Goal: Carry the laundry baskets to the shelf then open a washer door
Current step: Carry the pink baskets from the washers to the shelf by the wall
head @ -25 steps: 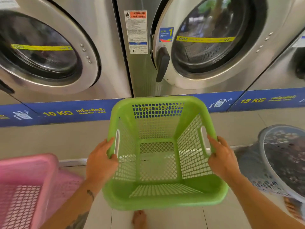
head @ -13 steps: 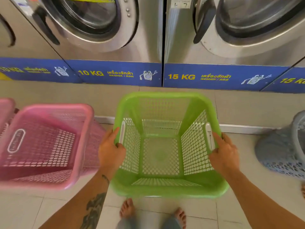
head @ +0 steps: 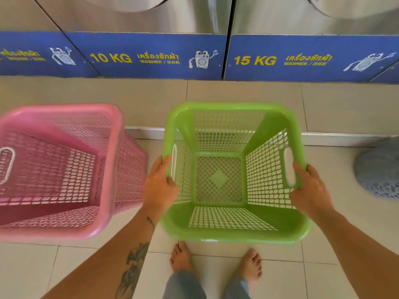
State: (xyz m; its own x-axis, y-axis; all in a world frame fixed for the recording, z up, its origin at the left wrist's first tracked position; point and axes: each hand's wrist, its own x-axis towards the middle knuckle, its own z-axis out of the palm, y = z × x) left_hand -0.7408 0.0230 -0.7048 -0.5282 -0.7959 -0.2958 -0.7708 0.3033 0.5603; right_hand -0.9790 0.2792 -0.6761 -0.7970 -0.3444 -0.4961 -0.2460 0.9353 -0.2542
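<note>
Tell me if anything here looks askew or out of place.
The pink basket leans tilted beside the green basket, and a grey basket at the right edge appears tipped on its side. Nothing spilled.

A square green plastic laundry basket [head: 235, 233] with lattice walls, a lattice bottom and slot handles in two opposite sides is empty and upright, mouth up, held above the tiled floor in front of the washers. Just beside it on the left, a matching pink plastic laundry basket [head: 103, 173] is also empty, tilted slightly, its rim close to the green one.
</note>
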